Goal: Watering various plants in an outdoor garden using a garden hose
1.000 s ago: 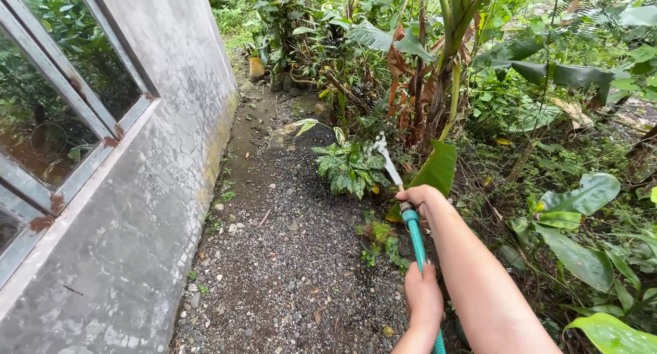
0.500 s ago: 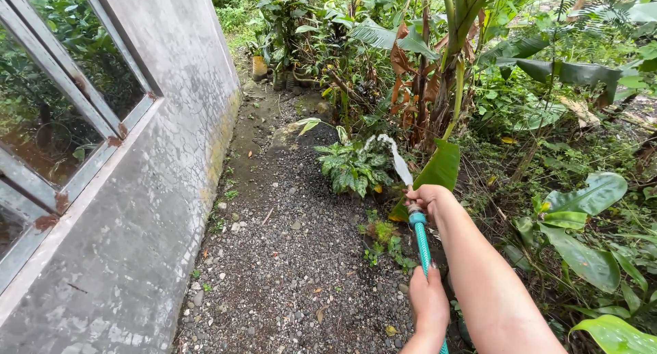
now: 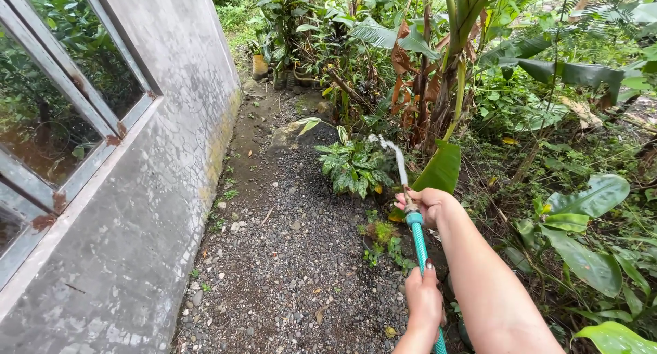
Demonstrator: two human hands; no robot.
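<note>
A teal garden hose runs up from the bottom edge between both my hands. My right hand grips its front end, with fingers pressed at the mouth. My left hand holds the hose lower down, near the bottom of the view. A white jet of water shoots from the hose end up and forward over a low leafy plant at the edge of the gravel path.
A gravel path runs along a grey concrete wall with a metal-framed window on the left. Dense banana plants and broad leaves fill the right side. Pots stand at the far end of the path.
The water jet has swung slightly, arcing wider half a second ago and now pointing straighter up-left. My left hand slid a little along the hose; the view barely shifted.
</note>
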